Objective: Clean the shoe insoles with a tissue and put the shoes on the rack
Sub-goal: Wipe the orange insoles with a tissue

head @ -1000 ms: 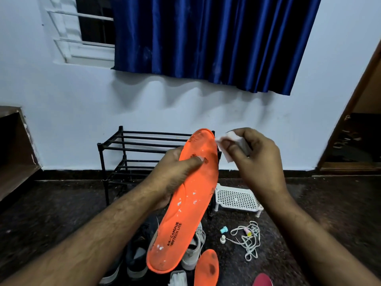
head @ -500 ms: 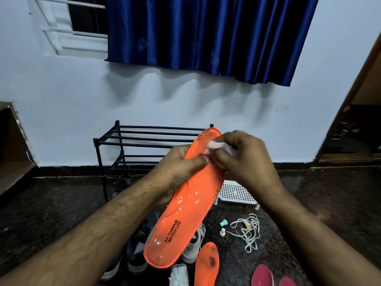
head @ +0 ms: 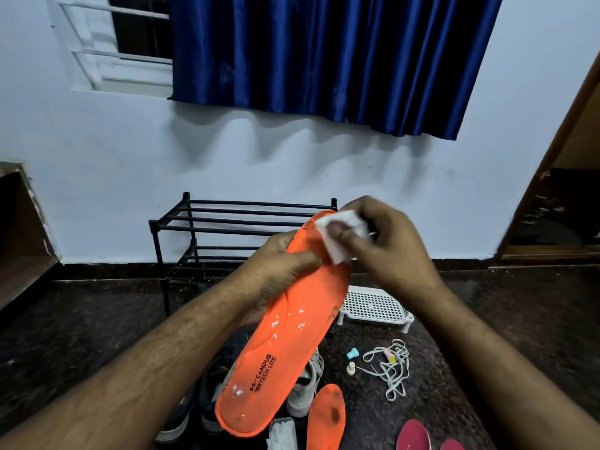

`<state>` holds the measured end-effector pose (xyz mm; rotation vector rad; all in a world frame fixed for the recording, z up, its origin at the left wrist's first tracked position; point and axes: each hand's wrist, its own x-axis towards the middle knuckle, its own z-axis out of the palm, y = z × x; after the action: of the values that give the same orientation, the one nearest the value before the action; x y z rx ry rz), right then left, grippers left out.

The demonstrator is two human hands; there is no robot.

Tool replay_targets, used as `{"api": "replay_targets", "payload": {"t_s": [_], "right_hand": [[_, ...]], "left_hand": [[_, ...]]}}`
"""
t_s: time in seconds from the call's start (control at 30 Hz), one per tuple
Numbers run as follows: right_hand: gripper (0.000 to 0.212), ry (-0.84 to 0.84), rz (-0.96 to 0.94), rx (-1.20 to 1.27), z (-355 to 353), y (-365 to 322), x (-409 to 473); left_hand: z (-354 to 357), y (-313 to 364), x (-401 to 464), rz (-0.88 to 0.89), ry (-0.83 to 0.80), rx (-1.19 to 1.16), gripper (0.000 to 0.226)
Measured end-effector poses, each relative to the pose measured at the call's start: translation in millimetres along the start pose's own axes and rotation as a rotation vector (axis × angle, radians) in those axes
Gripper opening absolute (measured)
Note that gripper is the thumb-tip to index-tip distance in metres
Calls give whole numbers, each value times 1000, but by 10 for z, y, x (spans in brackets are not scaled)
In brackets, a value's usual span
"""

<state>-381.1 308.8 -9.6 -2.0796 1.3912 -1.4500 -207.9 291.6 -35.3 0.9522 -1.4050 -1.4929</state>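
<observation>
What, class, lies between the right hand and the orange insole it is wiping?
Only the white tissue. The right hand pinches it and presses it onto the toe end of the orange insole, which the left hand grips. Nothing else visible stands between them.

Two orange insoles (head: 289, 323) (head: 326, 417), two red insoles (head: 414, 438) (head: 451, 444), one tissue (head: 339, 233), one black rack (head: 227, 232), one white rack (head: 373, 306), one curtain (head: 324, 60), two hands (head: 276, 274) (head: 389, 245).

Tissue (head: 337, 235) on orange insole (head: 292, 323)
</observation>
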Motion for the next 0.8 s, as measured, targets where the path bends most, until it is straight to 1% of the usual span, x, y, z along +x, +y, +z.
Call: {"api": "replay_targets", "payload": {"t_s": [0.03, 0.07, 0.1, 0.17, 0.2, 0.23, 0.27, 0.3, 0.33, 0.37, 0.4, 0.43, 0.47, 0.5, 0.53, 0.57, 0.6, 0.63, 0.67, 0.7, 0.73, 0.77, 0.8], "right_hand": [[9, -102, -4, -12, 59, -10, -19], [11, -105, 5, -78, 90, 20, -29], [14, -27, 28, -178, 80, 72, -18], [22, 234, 52, -362, -18, 147, 12], [23, 314, 37, -363, -60, 151, 13], [21, 319, 15, -305, -74, 145, 16], [19, 256, -3, -189, -59, 105, 19], [17, 141, 2, -103, -12, 63, 18], [16, 33, 13, -87, 39, 44, 4], [16, -6, 17, -150, 71, 66, -15], [17, 17, 35, -254, 72, 119, -25], [18, 97, 48, -364, 37, 167, -23], [19, 187, 67, -418, -9, 183, -20], [18, 234, 71, -394, -51, 189, -16], [16, 234, 69, -301, -73, 176, -13], [14, 186, 75, -191, -52, 152, -8], [13, 111, 87, -133, -14, 127, -9], [12, 62, 96, -163, 20, 124, -23], [13, 53, 111, -260, 37, 151, -39], [15, 89, 124, -413, 27, 187, -48], [17, 159, 131, -529, -13, 197, -57], [17, 225, 114, -548, -57, 184, -55], [16, 244, 78, -465, -82, 157, -50]], "left_hand": [[13, -2, -22, 4, -37, 8, 15], [23, -8, -38, 5, -63, 26, 21], [31, -7, -40, -9, -70, 47, 28], [36, -11, -27, -57, -48, 57, 34], [42, -1, -26, -74, -34, 51, 34], [44, 9, -30, -86, -19, 38, 35], [43, 19, -32, -87, -10, 23, 37], [40, 24, -29, -85, -11, 13, 38], [33, 22, -22, -79, -21, 6, 37], [24, 25, -14, -74, -25, 0, 30], [4, 26, 0, -72, -14, -7, 18], [-14, 34, 12, -76, 4, -15, 8], [-39, 40, 21, -82, 26, -22, 6], [-51, 50, 19, -88, 41, -27, 8], [-64, 54, 21, -90, 53, -26, 8], [-78, 52, 21, -89, 62, -21, 8], [-91, 52, 24, -82, 62, -17, 8], [-95, 47, 25, -81, 59, -22, 9], [-101, 43, 25, -84, 57, -26, 9], [-101, 49, 26, -85, 59, -30, 9], [-104, 58, 26, -84, 60, -33, 9], [-102, 69, 20, -87, 63, -35, 8], [-109, 72, 18, -89, 74, -34, 7]]}}
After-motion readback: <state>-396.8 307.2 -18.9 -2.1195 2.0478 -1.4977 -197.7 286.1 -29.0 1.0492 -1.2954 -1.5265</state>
